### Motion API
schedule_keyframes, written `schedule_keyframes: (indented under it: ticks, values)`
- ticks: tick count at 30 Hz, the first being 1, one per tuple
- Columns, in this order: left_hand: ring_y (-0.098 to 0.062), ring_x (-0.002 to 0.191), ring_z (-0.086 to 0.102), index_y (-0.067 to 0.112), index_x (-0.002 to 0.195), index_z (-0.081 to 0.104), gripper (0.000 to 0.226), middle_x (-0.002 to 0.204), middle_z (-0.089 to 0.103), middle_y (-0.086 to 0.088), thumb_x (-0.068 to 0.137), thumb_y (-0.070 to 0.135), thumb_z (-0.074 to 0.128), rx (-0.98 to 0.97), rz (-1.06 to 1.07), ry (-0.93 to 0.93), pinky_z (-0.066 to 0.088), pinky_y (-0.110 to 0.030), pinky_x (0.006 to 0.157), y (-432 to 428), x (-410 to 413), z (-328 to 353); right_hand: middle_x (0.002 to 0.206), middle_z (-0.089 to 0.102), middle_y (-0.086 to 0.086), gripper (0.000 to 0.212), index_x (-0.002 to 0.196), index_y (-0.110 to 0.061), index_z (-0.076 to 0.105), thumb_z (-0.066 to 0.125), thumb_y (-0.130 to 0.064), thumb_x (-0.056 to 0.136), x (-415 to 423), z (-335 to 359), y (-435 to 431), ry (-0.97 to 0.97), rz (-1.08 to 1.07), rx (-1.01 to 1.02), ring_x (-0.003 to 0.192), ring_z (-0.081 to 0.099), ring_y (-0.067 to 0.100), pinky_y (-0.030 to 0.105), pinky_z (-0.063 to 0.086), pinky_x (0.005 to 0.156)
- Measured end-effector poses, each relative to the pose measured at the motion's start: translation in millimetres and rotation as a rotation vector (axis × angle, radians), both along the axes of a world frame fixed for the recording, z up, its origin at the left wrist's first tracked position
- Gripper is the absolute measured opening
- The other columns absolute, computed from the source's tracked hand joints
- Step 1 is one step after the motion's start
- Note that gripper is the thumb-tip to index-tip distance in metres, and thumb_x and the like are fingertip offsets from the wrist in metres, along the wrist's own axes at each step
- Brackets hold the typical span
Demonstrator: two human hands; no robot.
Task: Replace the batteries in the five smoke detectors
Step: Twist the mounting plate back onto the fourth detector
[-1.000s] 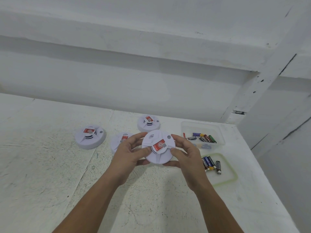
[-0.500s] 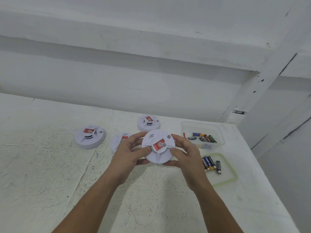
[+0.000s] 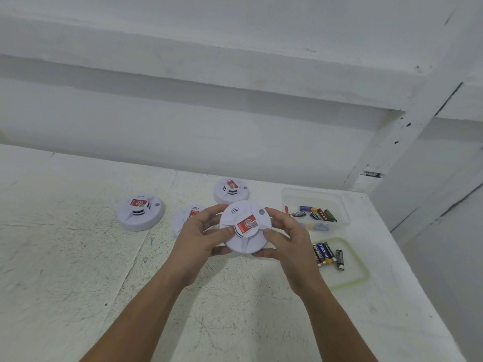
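White table (image 3: 78,270) below; I have the detector (image 3: 245,231) at frame centre, face toward me, left hand (image 3: 198,241) gripping its left rim, right hand (image 3: 290,244) its right, both equally near.

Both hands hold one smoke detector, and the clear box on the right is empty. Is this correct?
Not quite: the head view shows batteries lying in the clear box. The left hand and the right hand do hold the smoke detector.
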State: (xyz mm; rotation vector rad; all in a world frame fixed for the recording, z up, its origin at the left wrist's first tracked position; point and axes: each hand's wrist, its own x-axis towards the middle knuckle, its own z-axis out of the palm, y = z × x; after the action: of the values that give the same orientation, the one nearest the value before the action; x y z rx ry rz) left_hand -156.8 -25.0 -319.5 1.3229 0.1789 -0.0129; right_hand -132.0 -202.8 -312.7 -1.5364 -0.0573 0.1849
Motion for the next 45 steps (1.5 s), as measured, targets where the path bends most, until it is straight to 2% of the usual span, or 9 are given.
schedule_keyframes:
  ticks: [5, 22, 26, 32, 35, 40, 43, 45]
  values:
    - [-0.019, 0.092, 0.071, 0.024, 0.118, 0.064, 0.041, 0.108, 0.072, 0.004, 0.084, 0.001, 0.068, 0.005, 0.002, 0.0, 0.057, -0.032, 0.066, 0, 0, 0, 0.11, 0.067, 0.002, 0.036, 0.121, -0.018, 0.061, 0.055, 0.0, 0.09, 0, 1, 1, 0.0, 0.002, 0.002, 0.091, 0.07, 0.016, 0.04, 0.06, 0.063]
    - [-0.019, 0.094, 0.071, 0.023, 0.119, 0.064, 0.041, 0.108, 0.072, 0.006, 0.084, 0.002, 0.069, 0.019, 0.008, 0.005, 0.058, -0.033, 0.069, 7, -2, -3, 0.107, 0.068, 0.0, 0.035, 0.121, -0.017, 0.061, 0.057, -0.001, 0.09, -4, 0, 7, -0.001, -0.003, -0.016, 0.09, 0.069, 0.013, 0.043, 0.06, 0.065]
    - [-0.021, 0.095, 0.071, 0.021, 0.119, 0.064, 0.041, 0.108, 0.072, 0.005, 0.084, 0.002, 0.069, 0.025, 0.006, 0.009, 0.06, -0.039, 0.073, 12, -2, -2, 0.105, 0.068, -0.002, 0.036, 0.121, -0.016, 0.061, 0.057, 0.0, 0.089, -5, 1, 11, 0.001, 0.002, -0.009, 0.088, 0.069, 0.01, 0.037, 0.06, 0.063]
    - [-0.02, 0.09, 0.072, 0.02, 0.121, 0.062, 0.043, 0.11, 0.071, 0.001, 0.083, 0.001, 0.069, 0.024, 0.005, 0.007, 0.058, -0.032, 0.067, 24, 1, 0, 0.105, 0.068, 0.001, 0.041, 0.121, -0.016, 0.06, 0.059, 0.005, 0.085, -1, 2, 21, 0.0, 0.031, 0.008, 0.088, 0.071, 0.02, 0.038, 0.06, 0.064]
    - [-0.019, 0.09, 0.072, 0.019, 0.12, 0.06, 0.042, 0.108, 0.071, 0.0, 0.083, 0.0, 0.068, 0.014, 0.018, 0.017, 0.059, -0.032, 0.065, 35, 6, 4, 0.102, 0.069, 0.001, 0.042, 0.12, -0.016, 0.059, 0.06, 0.006, 0.084, 5, 5, 33, -0.008, 0.041, 0.016, 0.09, 0.071, 0.02, 0.038, 0.06, 0.064]
    - [-0.023, 0.09, 0.071, 0.012, 0.115, 0.059, 0.036, 0.109, 0.071, -0.004, 0.082, 0.0, 0.07, 0.093, 0.079, 0.028, 0.06, -0.04, 0.072, 66, 29, 10, 0.106, 0.066, 0.003, 0.038, 0.119, -0.017, 0.059, 0.065, -0.002, 0.084, 33, 8, 65, -0.033, 0.059, -0.048, 0.089, 0.07, 0.018, 0.037, 0.06, 0.067]
    - [-0.024, 0.088, 0.072, 0.012, 0.114, 0.064, 0.034, 0.109, 0.069, -0.006, 0.082, 0.001, 0.071, 0.177, 0.111, 0.017, 0.06, -0.036, 0.071, 93, 51, 14, 0.108, 0.065, 0.007, 0.035, 0.115, -0.017, 0.058, 0.068, -0.008, 0.083, 61, 8, 92, -0.075, 0.085, -0.12, 0.092, 0.069, 0.023, 0.044, 0.06, 0.074]
    - [-0.027, 0.088, 0.071, 0.013, 0.115, 0.066, 0.034, 0.105, 0.068, -0.012, 0.083, 0.003, 0.071, 0.234, 0.124, 0.02, 0.059, -0.032, 0.068, 111, 68, 15, 0.104, 0.065, 0.004, 0.033, 0.111, -0.02, 0.057, 0.07, -0.011, 0.082, 82, 7, 112, -0.087, 0.104, -0.217, 0.091, 0.068, 0.021, 0.043, 0.059, 0.078]
